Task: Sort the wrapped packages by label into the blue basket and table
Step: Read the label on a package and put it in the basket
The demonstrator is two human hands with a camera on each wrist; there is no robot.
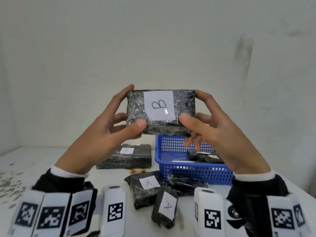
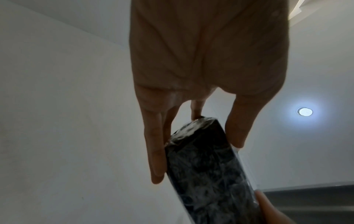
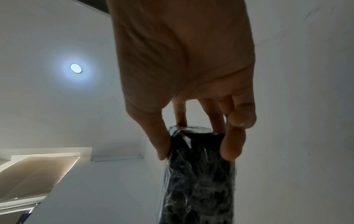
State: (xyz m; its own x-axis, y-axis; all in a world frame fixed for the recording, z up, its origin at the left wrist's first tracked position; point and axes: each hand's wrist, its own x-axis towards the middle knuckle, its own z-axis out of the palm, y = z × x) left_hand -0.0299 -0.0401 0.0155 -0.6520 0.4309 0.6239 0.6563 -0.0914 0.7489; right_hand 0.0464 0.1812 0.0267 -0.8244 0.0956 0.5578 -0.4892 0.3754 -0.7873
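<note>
Both hands hold up a black package wrapped in clear film (image 1: 160,112), its white label marked B facing me. My left hand (image 1: 109,124) grips its left end, thumb on the front and fingers behind. My right hand (image 1: 205,127) grips the right end the same way. The wrist views show the package (image 2: 205,166) (image 3: 199,174) edge-on between thumb and fingers. Below it stands the blue basket (image 1: 172,161) with a dark package (image 1: 203,157) inside. On the table (image 1: 34,168) lie a large package labelled A (image 1: 126,157), two smaller A packages (image 1: 145,187) (image 1: 165,206) and one with no label showing (image 1: 186,183).
The white table has grey flaked patches (image 1: 10,182) on its left part. A plain wall (image 1: 153,40) rises right behind the table. Marker-covered wrist mounts (image 1: 51,214) (image 1: 282,218) fill the bottom of the head view.
</note>
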